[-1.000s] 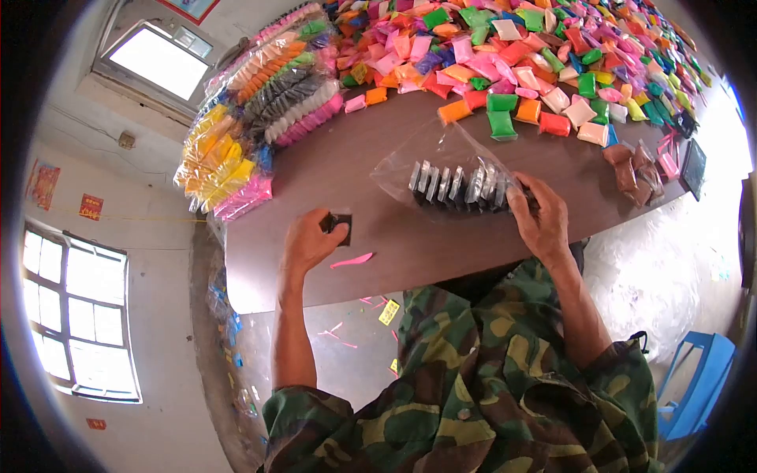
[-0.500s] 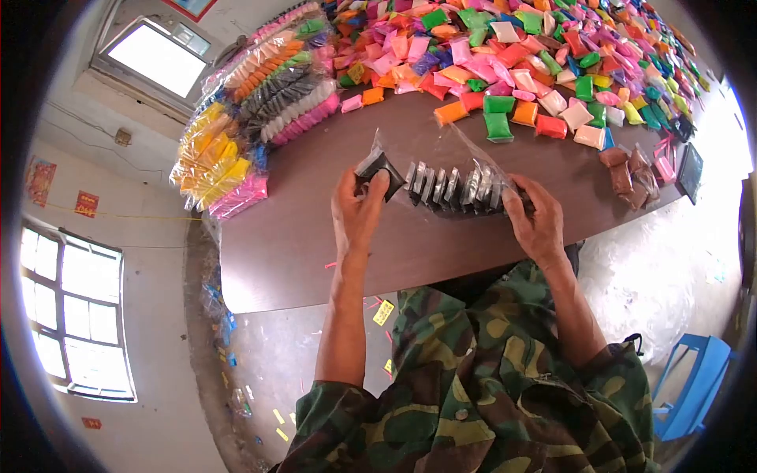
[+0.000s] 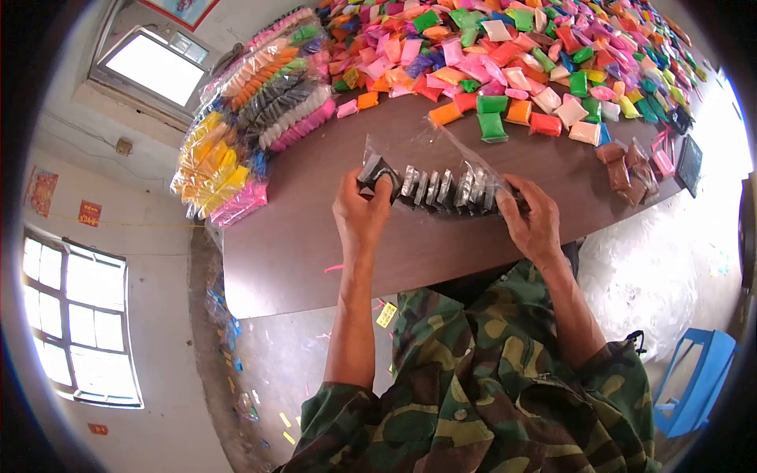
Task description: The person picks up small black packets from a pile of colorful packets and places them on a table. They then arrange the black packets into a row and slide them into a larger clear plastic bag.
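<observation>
A clear plastic bag (image 3: 430, 150) lies over the brown table in front of me, with a row of small black packets (image 3: 445, 189) standing side by side inside it. My left hand (image 3: 363, 206) is closed at the row's left end, thumb pressed on a black packet (image 3: 377, 172). At the opposite end, my right hand (image 3: 534, 217) pinches the bag's right side between thumb and fingers. The fingertips of the right hand are partly hidden behind the plastic.
Many colourful packets (image 3: 489, 75) are heaped across the table's (image 3: 300, 260) far side. Filled bags of sorted packets (image 3: 276, 102) stand at the back left. Brown packets (image 3: 628, 173) and a dark flat object (image 3: 689, 165) lie at the right. A blue stool (image 3: 694, 382) stands on the floor.
My left hand has moved slightly right, bringing its black packet up against the row in the bag. My right hand keeps its hold, shifted a little left.
</observation>
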`<state>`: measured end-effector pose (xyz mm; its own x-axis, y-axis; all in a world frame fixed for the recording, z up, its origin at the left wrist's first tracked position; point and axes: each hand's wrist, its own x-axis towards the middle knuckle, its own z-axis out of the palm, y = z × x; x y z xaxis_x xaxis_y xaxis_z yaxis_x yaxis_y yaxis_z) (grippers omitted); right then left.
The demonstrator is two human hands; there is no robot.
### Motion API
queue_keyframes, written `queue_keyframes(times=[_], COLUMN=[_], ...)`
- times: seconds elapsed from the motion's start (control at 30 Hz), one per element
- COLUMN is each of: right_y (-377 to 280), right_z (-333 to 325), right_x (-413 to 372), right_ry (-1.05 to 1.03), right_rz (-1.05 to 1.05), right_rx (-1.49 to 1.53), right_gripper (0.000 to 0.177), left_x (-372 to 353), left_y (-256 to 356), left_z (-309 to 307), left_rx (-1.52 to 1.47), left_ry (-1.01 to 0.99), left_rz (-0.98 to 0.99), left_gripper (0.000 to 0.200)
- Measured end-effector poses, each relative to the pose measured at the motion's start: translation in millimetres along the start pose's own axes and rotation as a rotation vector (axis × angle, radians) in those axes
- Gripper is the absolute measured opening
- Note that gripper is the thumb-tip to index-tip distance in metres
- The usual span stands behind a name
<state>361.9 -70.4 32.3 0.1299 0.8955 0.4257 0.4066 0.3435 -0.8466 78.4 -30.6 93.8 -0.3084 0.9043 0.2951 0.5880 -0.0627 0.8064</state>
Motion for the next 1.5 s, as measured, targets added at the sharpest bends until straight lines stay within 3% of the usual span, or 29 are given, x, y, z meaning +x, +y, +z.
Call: queue_keyframes(times=[0.03,0.23,0.37,0.63,0.83,1.13,1.23,1.33,1.43,1.5], right_y=[0.2,0.7,0.9,-0.6,0.8,1.6,-1.1,-1.2,-1.4,-1.3], right_z=[0.1,0.2,0.3,-1.2,-0.6,-1.8,-2.4,-2.1,-1.6,-1.3], right_x=[-0.3,-0.9,-1.3,-1.4,-0.6,-0.2,-1.1,-1.3,-0.9,-1.1], right_ry=[0.002,0.003,-0.007,-0.011,-0.005,-0.017,-0.013,-0.011,-0.013,-0.011], right_rz=[-0.01,0.011,0.022,0.025,0.004,-0.008,0.02,0.025,0.036,0.023], right_rx=[-0.004,-0.01,-0.01,-0.001,-0.025,-0.02,-0.009,0.001,0.003,0.002], right_gripper=[0.032,0.035,0.036,0.036,0.036,0.039,0.039,0.038,0.038,0.038], left_x=[-0.8,-6.9,-4.4,-3.6,1.6,-7.8,-8.6,-4.1,-6.8,-7.9], left_y=[-3.2,28.5,26.6,19.6,-6.6,31.0,23.2,-17.9,-20.3,-14.6], left_z=[2.1,-9.6,-14.1,-13.4,1.5,4.5,9.1,17.2,21.5,21.9], left_rx=[0.034,-0.272,-0.354,-0.197,0.184,-0.167,-0.056,0.265,0.28,0.224], left_ry=[0.024,-0.167,-0.208,-0.043,-0.014,-0.012,-0.011,0.091,0.173,0.134], left_rz=[0.075,-0.214,-0.242,-0.082,0.148,-0.013,-0.037,0.273,0.417,0.302], left_gripper=[0.034,0.038,0.039,0.037,0.039,0.041,0.04,0.037,0.034,0.035])
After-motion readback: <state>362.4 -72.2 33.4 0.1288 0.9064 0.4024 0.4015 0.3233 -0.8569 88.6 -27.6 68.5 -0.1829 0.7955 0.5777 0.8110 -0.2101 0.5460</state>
